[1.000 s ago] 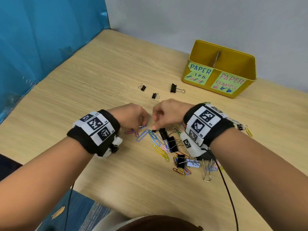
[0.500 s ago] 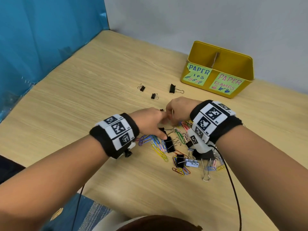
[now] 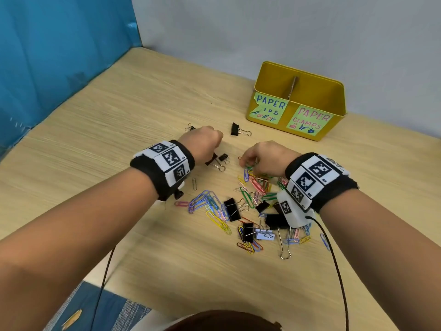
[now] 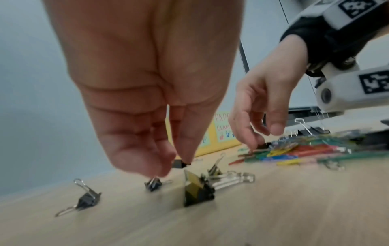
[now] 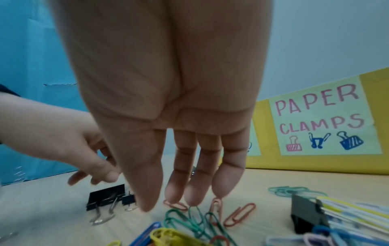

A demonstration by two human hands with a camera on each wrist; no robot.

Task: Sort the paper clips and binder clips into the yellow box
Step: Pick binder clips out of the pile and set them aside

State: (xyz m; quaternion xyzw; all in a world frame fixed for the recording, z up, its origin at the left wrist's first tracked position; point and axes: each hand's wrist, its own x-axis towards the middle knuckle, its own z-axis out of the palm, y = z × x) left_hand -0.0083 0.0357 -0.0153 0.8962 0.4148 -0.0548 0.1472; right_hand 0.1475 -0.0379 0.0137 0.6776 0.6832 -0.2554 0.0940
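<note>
The yellow box (image 3: 300, 69) stands at the back right, labelled for paper clips on its left half and paper clamps (image 5: 378, 99) on its right. A pile of coloured paper clips (image 3: 255, 185) mixed with black binder clips (image 3: 231, 209) lies in the middle. My left hand (image 3: 212, 149) hangs over loose binder clips. Its fingertips (image 4: 157, 173) are just above a small binder clip (image 4: 153, 183) and hold nothing. A medium binder clip (image 3: 213, 162) lies beside it. My right hand (image 3: 245, 161) points straight fingers (image 5: 195, 194) down onto the paper clips (image 5: 218, 204).
More binder clips lie apart: one far left (image 3: 189, 127), one toward the box (image 3: 235, 129), a small one (image 3: 223, 157) between my hands. A blue curtain (image 3: 59, 68) bounds the left side and a grey wall the back. Cables trail from both wrists over the table's near edge.
My hands have parted. The left one moved forward and left to the loose binder clips, where two more clips now lie. The right one dropped onto the far end of the paper clip pile.
</note>
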